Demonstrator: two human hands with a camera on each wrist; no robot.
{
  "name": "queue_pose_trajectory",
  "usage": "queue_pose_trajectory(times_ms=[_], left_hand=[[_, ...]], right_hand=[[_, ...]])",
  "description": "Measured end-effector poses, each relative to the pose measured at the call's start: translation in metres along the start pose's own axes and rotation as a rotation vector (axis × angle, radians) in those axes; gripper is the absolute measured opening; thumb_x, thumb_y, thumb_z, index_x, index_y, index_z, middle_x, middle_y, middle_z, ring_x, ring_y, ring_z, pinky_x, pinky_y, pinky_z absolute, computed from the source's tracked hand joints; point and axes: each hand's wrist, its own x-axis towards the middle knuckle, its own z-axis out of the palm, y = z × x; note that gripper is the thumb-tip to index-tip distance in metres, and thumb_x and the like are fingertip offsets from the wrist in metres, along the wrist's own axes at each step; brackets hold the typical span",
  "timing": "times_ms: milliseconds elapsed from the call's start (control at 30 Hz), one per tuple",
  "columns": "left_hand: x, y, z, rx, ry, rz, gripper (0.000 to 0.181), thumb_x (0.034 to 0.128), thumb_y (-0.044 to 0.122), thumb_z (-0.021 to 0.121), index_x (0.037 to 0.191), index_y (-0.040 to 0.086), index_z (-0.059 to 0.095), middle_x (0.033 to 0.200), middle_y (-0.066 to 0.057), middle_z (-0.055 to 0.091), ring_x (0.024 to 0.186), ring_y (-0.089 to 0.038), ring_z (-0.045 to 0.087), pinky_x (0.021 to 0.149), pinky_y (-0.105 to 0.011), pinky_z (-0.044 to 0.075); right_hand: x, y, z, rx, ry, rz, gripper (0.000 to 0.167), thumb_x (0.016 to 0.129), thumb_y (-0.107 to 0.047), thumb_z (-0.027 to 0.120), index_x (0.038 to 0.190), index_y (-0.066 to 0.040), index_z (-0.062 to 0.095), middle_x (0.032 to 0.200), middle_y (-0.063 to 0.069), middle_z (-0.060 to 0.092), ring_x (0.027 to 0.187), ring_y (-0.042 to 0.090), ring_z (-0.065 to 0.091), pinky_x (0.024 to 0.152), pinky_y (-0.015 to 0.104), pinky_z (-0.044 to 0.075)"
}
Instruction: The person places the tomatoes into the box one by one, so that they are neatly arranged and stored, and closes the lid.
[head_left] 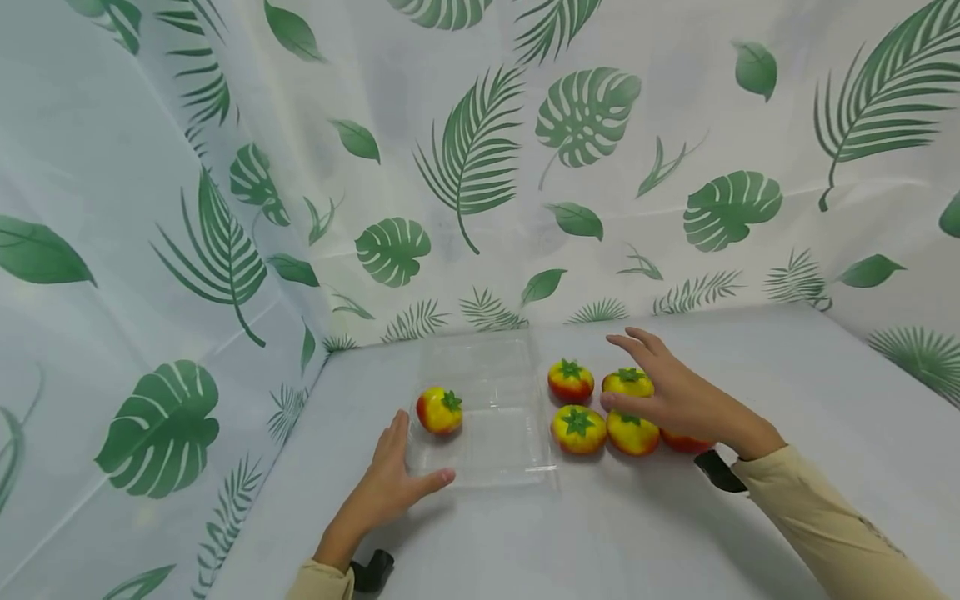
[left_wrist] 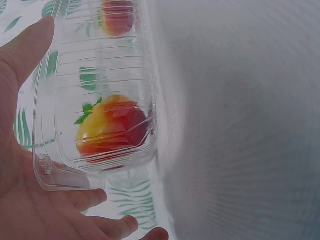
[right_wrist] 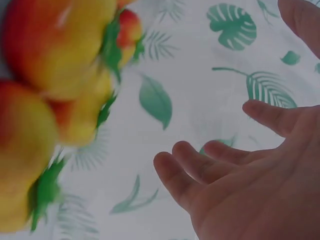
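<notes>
A clear plastic box (head_left: 502,442) stands on the table, its clear lid (head_left: 480,358) folded back behind it. One yellow-red, persimmon-like fruit (head_left: 439,411) with a green leafy top lies at the box's left end. Spread around the front left corner is my left hand (head_left: 393,475), fingers along the side and thumb by the front; the left wrist view shows the box (left_wrist: 100,75) between them. My right hand (head_left: 678,400) hovers with straight, parted fingers above a group of similar fruits (head_left: 578,429), partly hiding some. Nothing is in its grasp in the right wrist view.
The fruits sit close together to the right of the box, in two rough rows; the nearest back one (head_left: 571,381) is beside the lid. A white cloth with green leaf prints (head_left: 465,158) hangs behind and to the left of the white table (head_left: 525,550).
</notes>
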Motion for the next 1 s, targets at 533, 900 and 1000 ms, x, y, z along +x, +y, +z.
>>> queue_pose_trajectory(times_ms=[533,900,1000], left_hand=[[0.002,-0.001,0.0,0.006,-0.008,-0.02,0.127,0.0884,0.059,0.083,0.17,-0.002,0.007,0.177,-0.024,0.003,0.162,-0.046,0.006,0.126,-0.066,0.014],[0.002,-0.004,0.0,-0.005,-0.011,-0.014,0.127,0.0886,0.059,0.083,0.171,-0.001,0.006,0.178,-0.022,0.002,0.162,-0.043,0.005,0.126,-0.064,0.014],[0.001,-0.005,0.001,-0.003,-0.012,-0.009,0.127,0.0884,0.059,0.083,0.17,-0.002,0.007,0.177,-0.022,0.002,0.162,-0.043,0.005,0.127,-0.064,0.014]], right_hand=[[-0.036,0.062,-0.008,0.027,-0.119,0.079,0.104,0.088,-0.039,0.088,0.164,0.0,0.028,0.161,0.039,0.02,0.137,0.061,0.038,0.103,0.082,0.038],[-0.038,0.082,-0.004,-0.041,-0.178,0.063,0.071,0.087,-0.02,0.09,0.141,0.008,0.055,0.135,0.03,0.056,0.121,0.046,0.056,0.106,0.07,0.046],[-0.04,0.086,-0.002,-0.05,-0.177,0.067,0.065,0.086,-0.017,0.09,0.137,0.006,0.057,0.13,0.023,0.061,0.118,0.042,0.058,0.104,0.067,0.048]])
